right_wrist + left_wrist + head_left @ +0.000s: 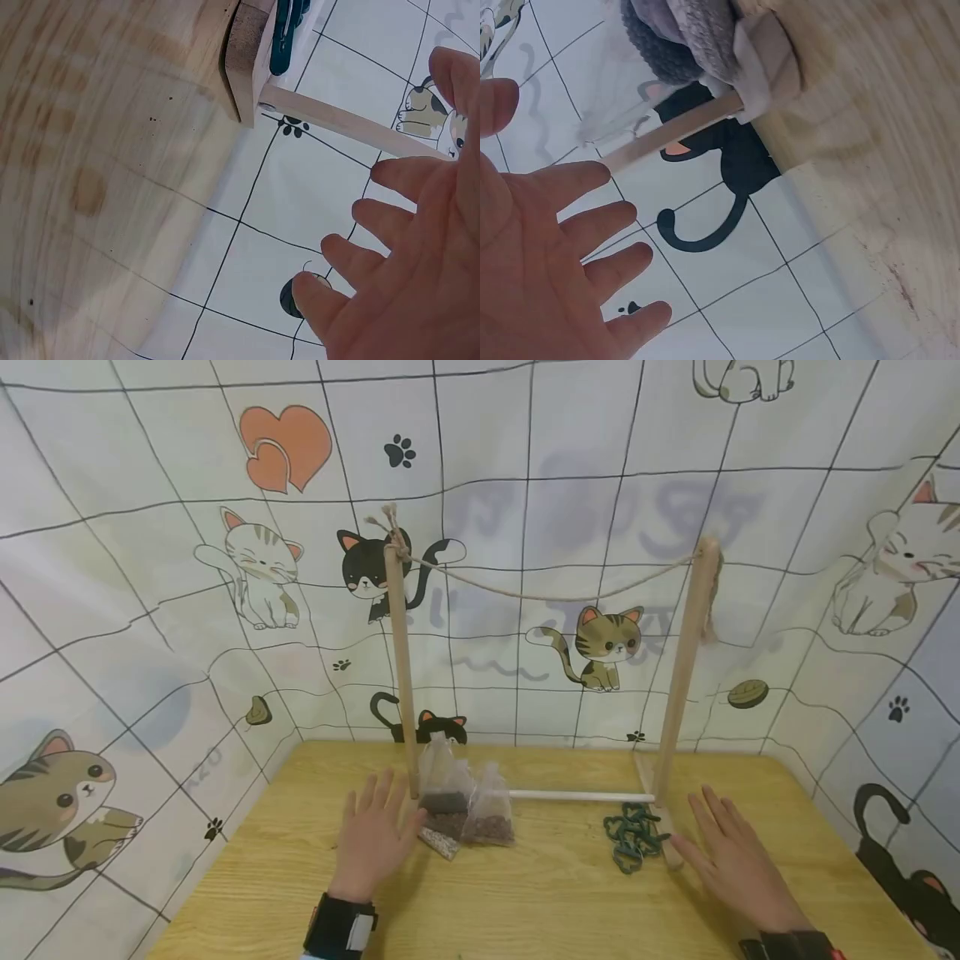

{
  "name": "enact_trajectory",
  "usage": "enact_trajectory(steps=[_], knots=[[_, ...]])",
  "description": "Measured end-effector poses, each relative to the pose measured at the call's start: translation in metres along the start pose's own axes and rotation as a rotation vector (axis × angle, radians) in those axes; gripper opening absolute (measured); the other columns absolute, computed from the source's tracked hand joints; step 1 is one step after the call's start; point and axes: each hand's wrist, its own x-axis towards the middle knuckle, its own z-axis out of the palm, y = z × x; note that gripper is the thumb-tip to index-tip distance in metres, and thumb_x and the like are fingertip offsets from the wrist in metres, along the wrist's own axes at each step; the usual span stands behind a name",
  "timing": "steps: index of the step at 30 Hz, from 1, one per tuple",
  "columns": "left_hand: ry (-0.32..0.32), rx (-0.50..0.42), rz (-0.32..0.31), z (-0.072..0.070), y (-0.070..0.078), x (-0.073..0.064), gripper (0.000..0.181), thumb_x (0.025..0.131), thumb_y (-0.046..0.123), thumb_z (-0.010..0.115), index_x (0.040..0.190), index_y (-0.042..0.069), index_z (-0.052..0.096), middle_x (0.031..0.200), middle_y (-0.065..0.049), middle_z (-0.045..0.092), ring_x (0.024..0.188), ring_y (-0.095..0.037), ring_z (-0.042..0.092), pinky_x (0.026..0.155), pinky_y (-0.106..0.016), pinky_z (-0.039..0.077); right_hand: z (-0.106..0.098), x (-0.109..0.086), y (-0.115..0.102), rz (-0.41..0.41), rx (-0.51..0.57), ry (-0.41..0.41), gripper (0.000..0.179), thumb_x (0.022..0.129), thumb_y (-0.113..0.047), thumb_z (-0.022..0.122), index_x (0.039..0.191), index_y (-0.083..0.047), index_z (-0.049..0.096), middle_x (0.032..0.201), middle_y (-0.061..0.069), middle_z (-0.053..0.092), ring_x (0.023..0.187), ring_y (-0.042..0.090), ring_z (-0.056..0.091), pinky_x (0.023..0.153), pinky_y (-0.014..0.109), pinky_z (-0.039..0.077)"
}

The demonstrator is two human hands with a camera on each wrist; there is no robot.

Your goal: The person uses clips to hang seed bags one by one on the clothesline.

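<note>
The left hand (375,839), beside the bags (491,827), and the right hand (738,867), near the green clips (633,833), hold nothing, fingers straight. Bags and clips lie on the table (525,897) by two posts (683,677), seemingly there to hold up the sagging rope (536,599).

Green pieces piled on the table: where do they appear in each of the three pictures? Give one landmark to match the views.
Head: the green pieces lie right of centre in the lower half, near the foot of the right wooden post.
Left wrist: not in it.
Right wrist: a green piece at the top, right of centre, cut off by the edge.
Shared landmark: the wooden tabletop.
</note>
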Motion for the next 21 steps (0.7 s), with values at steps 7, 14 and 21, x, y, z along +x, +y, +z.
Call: enact_trajectory(steps=[7, 14, 21], knots=[[0.033, 0.016, 0.042, -0.004, 0.015, 0.003, 0.060, 0.104, 0.044, 0.054, 0.145, 0.000, 0.056, 0.153, -0.025, 0.049, 0.144, -0.047, 0.042, 0.116, -0.068, 0.028, -0.006, 0.000, -0.008, 0.023, 0.052, 0.028, 0.075, 0.106, -0.044, 0.057, 0.152, 0.013, 0.038, 0.156, 0.040, 0.029, 0.139, 0.061, 0.029, 0.105, 0.078, 0.026], [0.219, 0.011, 0.177, -0.008, 0.041, 0.013, 0.053, 0.098, 0.041, 0.066, 0.133, 0.001, 0.065, 0.132, -0.022, 0.065, 0.121, -0.045, 0.060, 0.098, -0.062, 0.047, -0.008, 0.007, -0.023, 0.023, 0.045, 0.076, 0.063, 0.104, -0.044, 0.059, 0.140, 0.008, 0.055, 0.140, 0.040, 0.048, 0.123, 0.060, 0.047, 0.095, 0.078, 0.039], [0.290, 0.017, 0.298, -0.004, 0.068, 0.022, 0.047, 0.097, 0.040, 0.067, 0.122, 0.001, 0.069, 0.126, -0.021, 0.067, 0.112, -0.042, 0.064, 0.093, -0.058, 0.052, -0.008, 0.018, -0.040, -0.012, 0.099, 0.054, 0.050, 0.102, -0.037, 0.066, 0.129, 0.005, 0.066, 0.122, 0.030, 0.064, 0.102, 0.046, 0.066, 0.082, 0.064, 0.054]])
